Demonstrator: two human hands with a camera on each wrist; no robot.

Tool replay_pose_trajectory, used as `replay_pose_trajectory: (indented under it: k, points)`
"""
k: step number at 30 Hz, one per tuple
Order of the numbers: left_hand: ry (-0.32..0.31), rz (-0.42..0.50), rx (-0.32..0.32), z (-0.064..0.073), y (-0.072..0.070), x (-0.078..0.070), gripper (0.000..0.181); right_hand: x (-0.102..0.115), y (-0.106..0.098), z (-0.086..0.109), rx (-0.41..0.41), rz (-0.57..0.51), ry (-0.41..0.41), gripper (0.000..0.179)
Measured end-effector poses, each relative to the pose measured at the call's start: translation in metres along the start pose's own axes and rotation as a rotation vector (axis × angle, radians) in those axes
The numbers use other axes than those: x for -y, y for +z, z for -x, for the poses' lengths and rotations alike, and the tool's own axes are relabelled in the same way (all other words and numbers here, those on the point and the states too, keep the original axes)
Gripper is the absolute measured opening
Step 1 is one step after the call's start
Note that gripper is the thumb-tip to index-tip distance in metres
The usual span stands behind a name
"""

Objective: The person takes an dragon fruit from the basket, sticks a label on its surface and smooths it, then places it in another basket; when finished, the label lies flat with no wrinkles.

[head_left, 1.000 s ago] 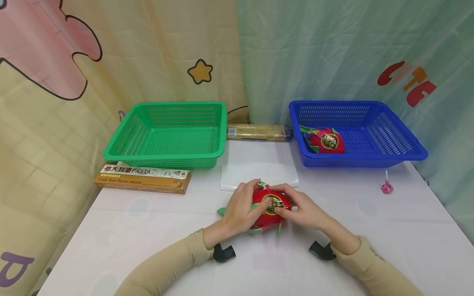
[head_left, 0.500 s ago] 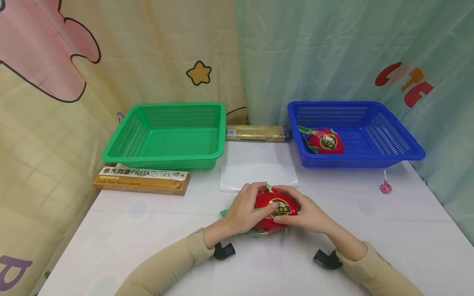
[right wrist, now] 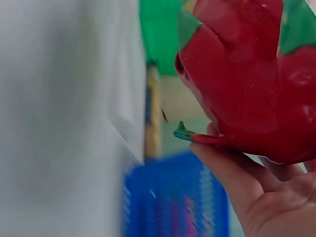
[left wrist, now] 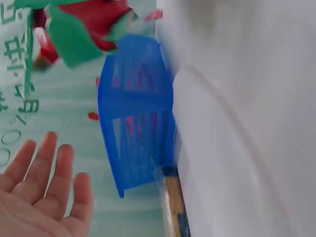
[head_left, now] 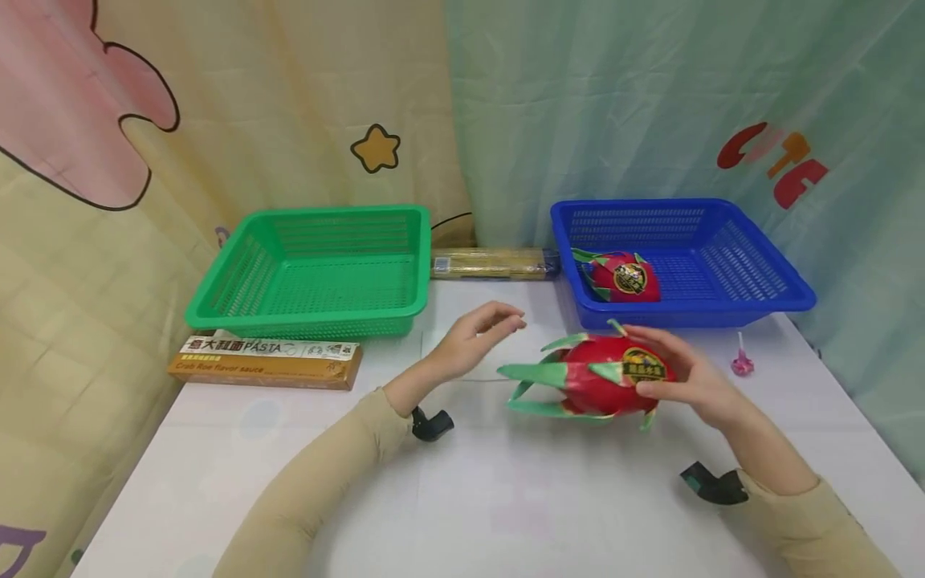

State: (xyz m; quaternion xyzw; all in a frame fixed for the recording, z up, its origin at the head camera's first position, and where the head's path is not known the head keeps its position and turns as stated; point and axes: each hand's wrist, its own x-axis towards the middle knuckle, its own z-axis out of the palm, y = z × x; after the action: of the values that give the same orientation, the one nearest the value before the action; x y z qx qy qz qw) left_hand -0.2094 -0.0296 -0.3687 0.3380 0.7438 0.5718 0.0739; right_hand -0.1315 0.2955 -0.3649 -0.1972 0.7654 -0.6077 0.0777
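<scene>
A red dragon fruit (head_left: pixel 600 373) with green leaf tips and a black-and-gold label is held by my right hand (head_left: pixel 697 381), thumb and fingers round its label end. Its green tips point left. In the right wrist view the dragon fruit (right wrist: pixel 247 79) fills the upper right, above the palm. My left hand (head_left: pixel 473 341) is apart from it, to the left, with nothing in it; the left wrist view shows the fingers (left wrist: pixel 57 168) spread. A second dragon fruit (head_left: pixel 625 277) lies in the left part of the blue basket (head_left: pixel 694 317).
A green basket (head_left: pixel 303 325) stands at the back left, a pasta box (head_left: pixel 263 365) in front of it. A packet of spaghetti (head_left: pixel 495 263) lies between the baskets. A pink lollipop (head_left: pixel 742 364) is at the right, on the white table (head_left: pixel 564 498).
My left hand has let go of the dragon fruit and moved up and away. My right hand has carried the dragon fruit to the right, towards the blue basket.
</scene>
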Motion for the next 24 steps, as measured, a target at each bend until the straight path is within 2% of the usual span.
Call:
replay_pose_trajectory:
  k: [4, 6, 8, 10, 13, 15, 18, 21, 24]
  points:
    - [-0.065, 0.08, -0.143, -0.03, -0.009, 0.001, 0.026, 0.017, -0.041, -0.003, -0.162, -0.152, -0.079, 0.064]
    - [-0.121, 0.078, -0.163, -0.044, -0.006, 0.003, 0.026, 0.025, -0.059, -0.008, -0.293, -0.217, -0.068, 0.062]
    - [-0.163, 0.077, -0.146, -0.057, 0.0, 0.006, 0.027, 0.031, -0.076, -0.015, -0.451, -0.244, -0.027, 0.062]
    - [-0.194, 0.075, -0.114, -0.069, 0.011, 0.01, 0.028, 0.034, -0.092, -0.023, -0.601, -0.207, 0.05, 0.062]
    - [-0.226, 0.065, -0.079, -0.081, 0.029, 0.016, 0.031, 0.03, -0.114, -0.037, -0.744, 0.01, 0.203, 0.067]
    - [-0.237, 0.042, -0.068, -0.087, 0.042, 0.018, 0.032, 0.021, -0.127, -0.045, -0.768, 0.174, 0.306, 0.073]
    - [-0.234, 0.008, -0.076, -0.093, 0.058, 0.02, 0.031, 0.006, -0.142, -0.054, -0.739, 0.359, 0.405, 0.08]
    - [-0.235, -0.027, -0.123, -0.097, 0.067, 0.019, 0.028, -0.008, -0.152, -0.058, -0.666, 0.476, 0.436, 0.088]
    - [-0.252, -0.036, -0.177, -0.099, 0.07, 0.017, 0.024, -0.017, -0.158, -0.063, -0.582, 0.565, 0.439, 0.092]
